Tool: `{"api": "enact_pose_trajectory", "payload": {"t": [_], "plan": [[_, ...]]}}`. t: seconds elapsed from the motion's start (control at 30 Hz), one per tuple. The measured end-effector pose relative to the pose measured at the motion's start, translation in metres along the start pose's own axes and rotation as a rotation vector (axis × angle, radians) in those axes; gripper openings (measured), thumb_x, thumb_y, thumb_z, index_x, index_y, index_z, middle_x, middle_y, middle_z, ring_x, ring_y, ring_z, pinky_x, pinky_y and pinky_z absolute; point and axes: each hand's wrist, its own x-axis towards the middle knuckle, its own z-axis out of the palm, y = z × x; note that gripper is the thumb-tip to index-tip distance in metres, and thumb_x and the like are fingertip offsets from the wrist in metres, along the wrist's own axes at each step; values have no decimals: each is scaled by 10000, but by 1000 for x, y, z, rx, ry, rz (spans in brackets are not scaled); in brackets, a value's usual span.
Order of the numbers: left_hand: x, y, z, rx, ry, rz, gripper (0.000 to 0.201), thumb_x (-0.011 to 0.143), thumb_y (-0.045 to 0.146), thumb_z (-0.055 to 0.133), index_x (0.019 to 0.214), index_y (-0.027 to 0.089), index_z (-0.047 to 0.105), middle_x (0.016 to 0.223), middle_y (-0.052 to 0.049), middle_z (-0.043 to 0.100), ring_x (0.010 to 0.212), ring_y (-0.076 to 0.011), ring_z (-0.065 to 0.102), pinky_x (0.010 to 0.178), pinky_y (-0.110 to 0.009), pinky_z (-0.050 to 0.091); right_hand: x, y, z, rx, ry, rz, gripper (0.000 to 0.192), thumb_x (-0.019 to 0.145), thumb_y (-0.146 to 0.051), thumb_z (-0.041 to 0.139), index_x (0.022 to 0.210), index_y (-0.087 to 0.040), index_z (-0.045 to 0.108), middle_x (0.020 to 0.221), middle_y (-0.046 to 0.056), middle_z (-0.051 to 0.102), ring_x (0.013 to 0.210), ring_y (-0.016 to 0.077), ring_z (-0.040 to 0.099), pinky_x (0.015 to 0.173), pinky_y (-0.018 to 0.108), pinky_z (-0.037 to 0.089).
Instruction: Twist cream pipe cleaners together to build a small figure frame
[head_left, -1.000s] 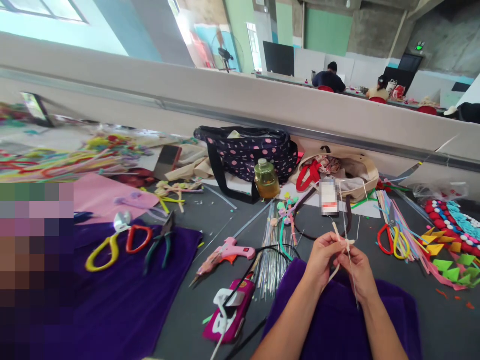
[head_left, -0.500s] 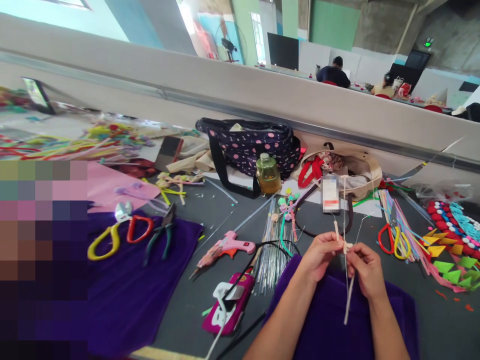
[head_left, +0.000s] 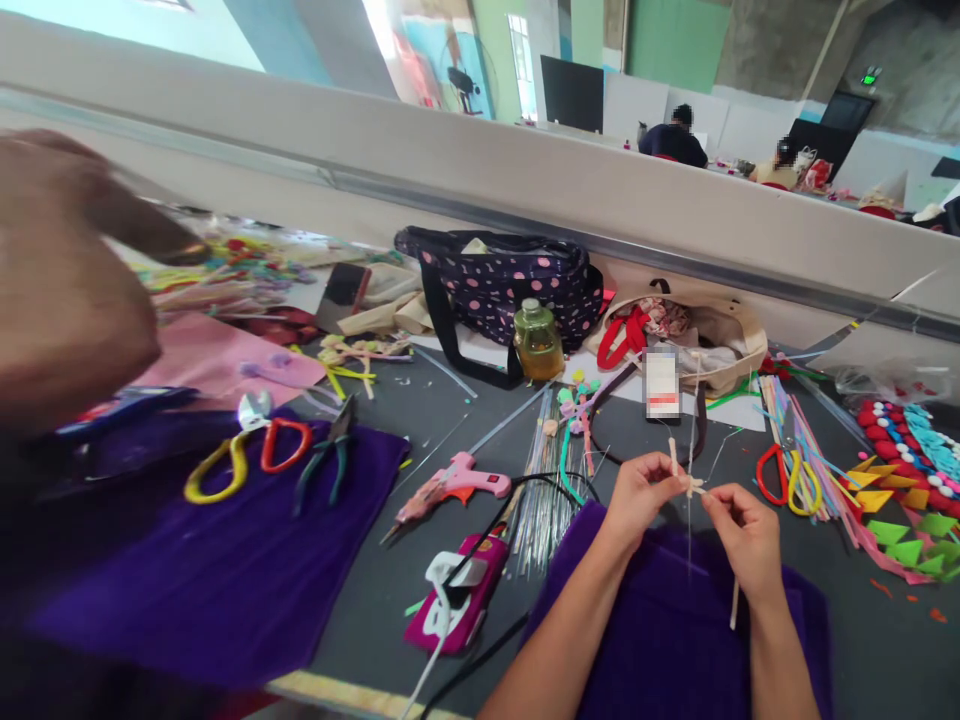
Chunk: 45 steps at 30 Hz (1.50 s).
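Note:
A small cross-shaped piece of cream pipe cleaner (head_left: 692, 487) with thin wires sticking out of it is between my hands above a folded purple cloth (head_left: 645, 640). My left hand (head_left: 646, 497) pinches it at its left side, thumb against forefinger. On the other side my right hand (head_left: 742, 528) grips a cream strand between thumb and fingertip. The strand's loose end (head_left: 734, 605) hangs below the right palm. How the strands join at the middle is too small to make out.
A pink glue gun (head_left: 450, 487), a magenta power strip (head_left: 465, 595) and a bundle of thin wires (head_left: 536, 520) lie to the left. Red-and-yellow-handled scissors (head_left: 787, 480) are at the right. A co-worker's blurred hand (head_left: 75, 270) reaches in at far left, near pliers (head_left: 328, 455).
My right hand has moved slightly right, drawing the cream strand out sideways; its hanging end has shifted right. At far left, a co-worker's hand has come into view.

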Motion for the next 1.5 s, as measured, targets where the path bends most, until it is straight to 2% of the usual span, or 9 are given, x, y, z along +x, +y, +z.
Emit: {"api": "enact_pose_trajectory", "payload": {"t": [0.2,0.5,0.73,0.8,0.87,0.93,1.1,1.27,1.5], "plan": [[1,-8,1,396,114,259,91,691,225,685,646,178,622,701,-33,643,705,-164,556,712,-267,410,-4,-1,5,-194,88,-129,210,830,-365,571,739,-192,647,635,3,610,567,136,528,561,233,389],[-7,-13,11,560,269,343,63,735,237,651,673,230,656,721,-35,655,780,-200,551,761,-281,377,-9,-5,14,-276,98,-247,190,860,-328,541,745,-214,641,649,22,621,565,146,542,590,254,380],[-6,-15,15,331,237,307,92,716,275,687,672,200,658,727,-35,669,714,-168,579,707,-258,418,-11,-10,15,-49,78,-30,254,807,-443,600,759,-201,662,622,16,627,539,147,552,551,250,424],[-2,-14,12,185,186,224,142,678,283,725,659,174,635,683,-27,658,637,-143,569,654,-247,428,-10,-12,6,126,-46,103,300,816,-478,580,818,-193,673,637,24,641,520,151,565,505,250,443],[1,-10,10,7,116,124,205,637,288,762,649,155,607,649,-22,650,583,-124,560,613,-239,431,-7,-12,-6,292,-219,175,312,813,-476,591,858,-186,695,746,61,688,625,185,629,585,284,500],[2,-7,8,-111,42,41,244,611,294,785,643,140,599,642,-29,652,568,-116,564,604,-235,436,-4,-9,-17,351,-307,179,264,785,-432,648,843,-183,716,776,72,700,705,204,646,665,306,515],[1,-4,8,-159,-67,-55,258,568,280,820,647,115,638,660,-45,658,593,-107,571,611,-217,432,3,0,-19,445,-144,211,227,731,-408,708,795,-191,714,723,47,689,663,190,626,633,305,521],[0,-5,10,-157,-82,-58,250,566,286,820,650,114,659,630,-29,641,582,-102,560,603,-213,425,5,3,0,549,-151,262,206,696,-388,742,707,-188,693,635,10,657,553,143,569,569,271,487],[-1,-4,11,-172,-80,-53,231,572,267,813,649,114,659,608,-20,636,559,-101,563,590,-219,438,6,6,8,646,-114,290,155,666,-323,775,726,-198,706,657,-9,664,562,130,565,584,266,478]]}}
